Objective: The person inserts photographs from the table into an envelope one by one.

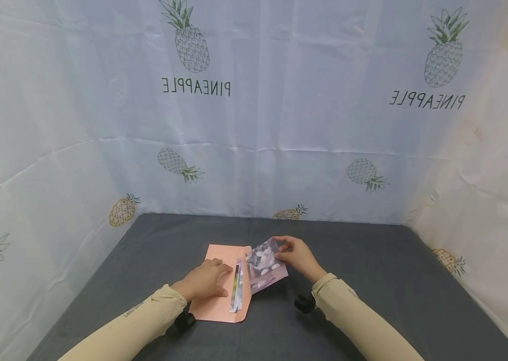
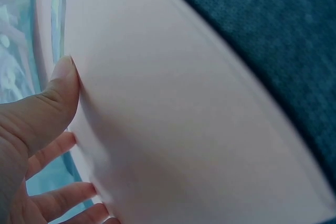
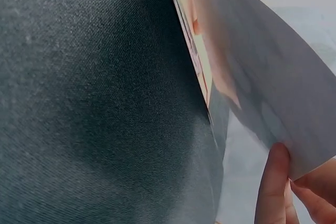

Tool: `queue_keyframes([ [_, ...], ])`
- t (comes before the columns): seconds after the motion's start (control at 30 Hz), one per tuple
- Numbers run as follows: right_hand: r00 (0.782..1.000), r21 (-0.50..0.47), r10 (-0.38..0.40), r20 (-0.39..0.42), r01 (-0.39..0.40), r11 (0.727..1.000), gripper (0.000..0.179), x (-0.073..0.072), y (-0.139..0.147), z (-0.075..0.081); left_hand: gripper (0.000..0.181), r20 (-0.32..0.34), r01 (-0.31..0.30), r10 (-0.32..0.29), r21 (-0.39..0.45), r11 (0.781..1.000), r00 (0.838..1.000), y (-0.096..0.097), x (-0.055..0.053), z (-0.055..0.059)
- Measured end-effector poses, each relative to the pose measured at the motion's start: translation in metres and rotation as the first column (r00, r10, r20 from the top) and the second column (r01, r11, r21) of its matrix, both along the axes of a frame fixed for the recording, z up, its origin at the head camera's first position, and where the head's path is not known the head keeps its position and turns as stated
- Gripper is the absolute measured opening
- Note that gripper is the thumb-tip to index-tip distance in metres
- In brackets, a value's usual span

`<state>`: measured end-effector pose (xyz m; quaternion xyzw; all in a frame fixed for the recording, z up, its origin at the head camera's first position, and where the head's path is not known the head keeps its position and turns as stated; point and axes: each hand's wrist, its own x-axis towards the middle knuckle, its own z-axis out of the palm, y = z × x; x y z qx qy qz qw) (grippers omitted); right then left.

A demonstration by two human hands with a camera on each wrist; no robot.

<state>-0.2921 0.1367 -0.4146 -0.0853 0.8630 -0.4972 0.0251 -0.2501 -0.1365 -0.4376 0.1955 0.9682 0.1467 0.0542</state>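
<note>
A peach-coloured envelope (image 1: 212, 308) lies on the dark table, its flap opened out to the right. Several printed cards (image 1: 237, 291) show along its opening. My left hand (image 1: 209, 281) rests on the envelope, fingers spread, thumb and fingertips touching the paper (image 2: 152, 103). My right hand (image 1: 296, 256) pinches a picture card (image 1: 265, 268) by its right side, thumb against fingers. An animal with pale fur appears on that card's front. The card is tilted up off the table, its left end beside the envelope's flap. Its plain back (image 3: 278, 72) faces the right wrist view.
A dark cloth covers the table (image 1: 335, 245). White curtains (image 1: 254, 115) printed with pineapples hang at the back and both sides. Small black devices sit at the left wrist (image 1: 185, 321) and the right wrist (image 1: 304, 304).
</note>
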Motion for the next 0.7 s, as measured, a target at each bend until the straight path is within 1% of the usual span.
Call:
queue_keyframes([
  [0.13, 1.000, 0.028, 0.001, -0.001, -0.001, 1.000, 0.044, -0.003, -0.005, 0.004, 0.058, 0.005, -0.003, 0.003, 0.003, 1.000, 1.000, 0.000, 0.001, 0.001],
  [0.37, 0.999, 0.107, 0.003, -0.034, 0.000, 0.994, 0.041, -0.009, -0.013, 0.010, 0.058, 0.007, -0.003, 0.003, -0.002, 1.000, 1.000, 0.000, 0.000, 0.000],
  [0.53, 0.999, 0.136, 0.017, -0.044, -0.011, 0.991, 0.041, -0.008, -0.019, 0.013, 0.058, 0.011, 0.004, -0.004, 0.001, 1.000, 1.000, -0.001, -0.001, -0.001],
  [0.7, 0.998, 0.149, 0.036, -0.043, -0.029, 0.988, 0.040, -0.007, -0.023, 0.015, 0.057, 0.000, 0.014, -0.014, -0.004, 1.000, 1.000, -0.002, -0.002, -0.001],
])
